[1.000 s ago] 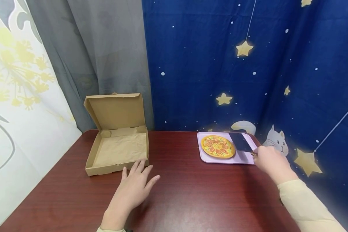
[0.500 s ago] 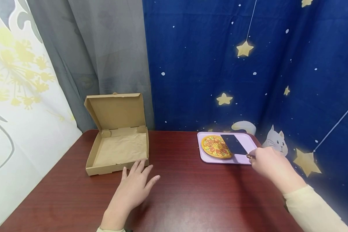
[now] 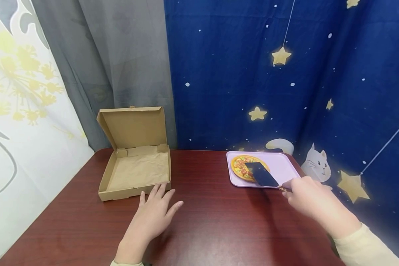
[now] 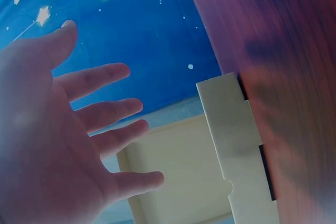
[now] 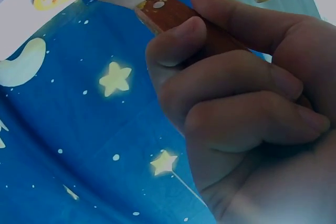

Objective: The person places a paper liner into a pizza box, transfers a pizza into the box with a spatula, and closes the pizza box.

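Observation:
My right hand (image 3: 314, 199) grips the brown wooden handle (image 5: 184, 22) of a spatula, fingers curled round it. In the head view the spatula's wide dark blade (image 3: 262, 174) reaches left over the front right part of a round pizza (image 3: 241, 166), hiding some of it; whether they touch I cannot tell. The pizza lies on the left side of a lilac tray (image 3: 286, 168). My left hand (image 3: 153, 214), fingers spread, is just before the front wall of a cardboard pizza box (image 3: 137, 170). Its lid stands up. In the left wrist view that palm (image 4: 58, 145) holds nothing.
The dark red wooden table (image 3: 203, 221) carries both box and tray. Behind it hang a grey curtain (image 3: 136, 55) and a blue curtain with stars (image 3: 226, 74). A white patterned cloth (image 3: 26, 129) hangs at the left.
The spatula in my right hand has moved left and toward me, from the tray's right side to over the pizza's front right part. My left hand has stayed put.

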Demonstrator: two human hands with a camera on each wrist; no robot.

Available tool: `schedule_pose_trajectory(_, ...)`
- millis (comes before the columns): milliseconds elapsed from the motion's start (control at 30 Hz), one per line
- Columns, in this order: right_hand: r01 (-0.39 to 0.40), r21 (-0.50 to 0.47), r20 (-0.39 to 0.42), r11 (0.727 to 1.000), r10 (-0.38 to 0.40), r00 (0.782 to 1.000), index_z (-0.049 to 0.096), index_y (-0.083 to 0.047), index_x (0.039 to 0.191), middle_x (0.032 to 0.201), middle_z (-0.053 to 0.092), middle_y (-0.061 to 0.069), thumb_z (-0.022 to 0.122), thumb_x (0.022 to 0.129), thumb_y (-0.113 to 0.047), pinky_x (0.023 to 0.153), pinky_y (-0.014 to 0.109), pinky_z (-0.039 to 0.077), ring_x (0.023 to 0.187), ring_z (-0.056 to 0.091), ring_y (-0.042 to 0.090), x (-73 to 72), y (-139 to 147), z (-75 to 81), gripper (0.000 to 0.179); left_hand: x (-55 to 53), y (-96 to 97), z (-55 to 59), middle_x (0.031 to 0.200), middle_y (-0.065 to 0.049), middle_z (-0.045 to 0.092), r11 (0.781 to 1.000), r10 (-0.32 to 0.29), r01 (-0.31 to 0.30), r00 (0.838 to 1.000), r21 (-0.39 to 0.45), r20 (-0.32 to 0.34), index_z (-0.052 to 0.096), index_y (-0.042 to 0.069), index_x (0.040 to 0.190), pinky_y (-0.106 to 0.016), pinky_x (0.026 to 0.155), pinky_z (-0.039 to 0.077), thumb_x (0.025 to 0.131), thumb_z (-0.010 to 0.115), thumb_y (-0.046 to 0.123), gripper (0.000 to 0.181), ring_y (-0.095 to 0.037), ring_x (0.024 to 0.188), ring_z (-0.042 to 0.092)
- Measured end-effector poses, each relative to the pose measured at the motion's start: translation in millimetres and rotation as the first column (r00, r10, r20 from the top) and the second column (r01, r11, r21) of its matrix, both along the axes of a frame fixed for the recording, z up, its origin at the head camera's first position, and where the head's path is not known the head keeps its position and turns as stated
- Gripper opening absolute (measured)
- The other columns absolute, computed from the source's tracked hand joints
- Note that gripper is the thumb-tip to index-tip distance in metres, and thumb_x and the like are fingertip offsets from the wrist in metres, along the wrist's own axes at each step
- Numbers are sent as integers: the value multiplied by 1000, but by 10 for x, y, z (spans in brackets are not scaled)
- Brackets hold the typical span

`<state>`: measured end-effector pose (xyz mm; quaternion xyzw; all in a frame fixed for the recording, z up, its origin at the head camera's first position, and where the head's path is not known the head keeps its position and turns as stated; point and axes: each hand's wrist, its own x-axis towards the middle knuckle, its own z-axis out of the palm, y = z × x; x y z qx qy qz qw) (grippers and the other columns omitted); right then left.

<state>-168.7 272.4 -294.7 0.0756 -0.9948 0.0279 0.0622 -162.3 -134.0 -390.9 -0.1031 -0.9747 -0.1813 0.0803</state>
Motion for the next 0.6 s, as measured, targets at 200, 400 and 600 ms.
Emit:
schedule_pose_trajectory(200, -19, 42, 19, 999, 18, 1000, 82, -15, 88, 80, 77, 13, 77, 91, -21, 59, 53, 51, 66, 66, 25, 83, -18, -14, 8, 6, -2, 5, 166, -22, 46, 1000, 2, -2, 1000, -4, -3, 64, 8, 146, -83, 121, 22, 107, 58, 49, 57, -44, 159, 36)
schedule_pose_trajectory(400, -29, 56, 77, 998, 25, 997, 81, -21, 84, 81, 76, 6, 76, 90, -18, 60, 51, 51, 68, 65, 21, 147, -15, -38, 8, 6, -22, 6, 166, -22, 45, 1000, -2, 2, 1000, -7, -2, 63, 8, 147, -83, 120, 22, 107, 57, 50, 58, -45, 158, 37)
schedule_pose_trajectory(600, -31, 63, 110, 998, 24, 994, 80, -23, 83, 79, 75, 1, 75, 91, -19, 62, 52, 51, 67, 63, 17, 185, -16, -50, 11, -15, -58, 1, 166, -23, 45, 1000, 7, -7, 1000, -20, 1, 60, 7, 150, -83, 120, 22, 108, 54, 53, 62, -47, 157, 37)
